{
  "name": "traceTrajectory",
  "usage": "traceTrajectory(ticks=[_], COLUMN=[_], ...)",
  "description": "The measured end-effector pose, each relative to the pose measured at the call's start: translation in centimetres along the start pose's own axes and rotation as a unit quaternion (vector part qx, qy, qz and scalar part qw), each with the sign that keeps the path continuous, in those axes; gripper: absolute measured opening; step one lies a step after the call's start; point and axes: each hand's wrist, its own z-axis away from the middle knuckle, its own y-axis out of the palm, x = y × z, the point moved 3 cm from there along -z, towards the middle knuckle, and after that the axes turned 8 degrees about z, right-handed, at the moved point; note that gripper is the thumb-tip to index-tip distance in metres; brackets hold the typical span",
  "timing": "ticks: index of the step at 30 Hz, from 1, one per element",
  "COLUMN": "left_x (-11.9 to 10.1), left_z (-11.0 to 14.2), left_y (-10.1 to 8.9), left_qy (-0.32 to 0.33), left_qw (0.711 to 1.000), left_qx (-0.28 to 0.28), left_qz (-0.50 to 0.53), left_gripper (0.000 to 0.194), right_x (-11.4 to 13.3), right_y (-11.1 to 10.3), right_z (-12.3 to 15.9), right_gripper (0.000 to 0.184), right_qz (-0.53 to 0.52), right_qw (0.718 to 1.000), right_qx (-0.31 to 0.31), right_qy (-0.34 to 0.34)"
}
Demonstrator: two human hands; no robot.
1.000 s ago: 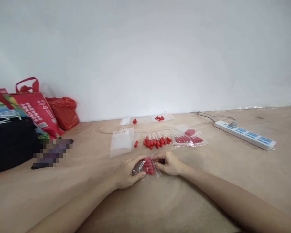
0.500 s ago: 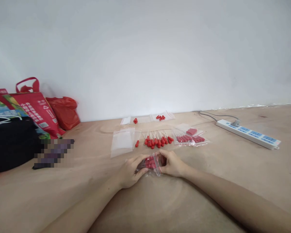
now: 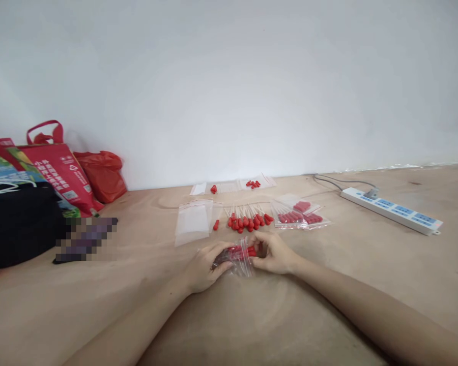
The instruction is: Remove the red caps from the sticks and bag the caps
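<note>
In front of me, a clear zip-lock bag (image 3: 239, 264) with red pieces inside lies between my two hands. My left hand (image 3: 208, 268) is closed round the bag's left end, thumb in front and fingers behind. At the bag's mouth on the right, my right hand (image 3: 273, 254) curls its thumb and fingers about red-tipped sticks (image 3: 252, 251), whose red ends show past the zip strip. Its fingertips are partly hidden. Just beyond, several loose red-headed sticks (image 3: 246, 222) lie in a row, with a single red piece (image 3: 216, 224) to their left.
Flat clear bags (image 3: 193, 223) lie left of the sticks; filled bags (image 3: 290, 217) lie to the right. Further bags with red pieces (image 3: 253, 184) lie by the wall. A power strip (image 3: 391, 209) is at right. Red bags (image 3: 63, 173) and a black bag (image 3: 21, 223) stand at left.
Red ends now show at the bag's mouth, between the zip strip and my right fingers. My right hand has shifted slightly; the left keeps its hold.
</note>
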Motion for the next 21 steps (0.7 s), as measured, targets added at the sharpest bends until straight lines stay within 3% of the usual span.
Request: traceTrajectory(ticks=[7, 11, 16, 21], left_x=[0.0, 0.0, 0.0, 0.0], left_z=[0.0, 0.1, 0.1, 0.0], left_y=[-0.2, -0.2, -0.3, -0.2], left_qy=[-0.005, -0.008, -0.017, -0.017], left_qw=[1.0, 1.0, 1.0, 1.0], left_qx=[0.0, -0.003, 0.0, 0.001], left_qz=[-0.003, -0.002, -0.003, 0.005], left_gripper=[0.028, 0.028, 0.028, 0.027], right_x=[-1.6, -1.7, -2.5, -2.4], right_y=[-1.2, -0.8, -1.4, -1.7], right_z=[0.4, 0.3, 0.1, 0.4], right_gripper=[0.025, 0.018, 0.017, 0.035], right_qz=[-0.061, -0.048, -0.06, -0.095], right_qw=[0.996, 0.994, 0.995, 0.984], right_qx=[0.061, 0.098, 0.07, 0.151], right_qy=[0.017, 0.003, 0.022, -0.012])
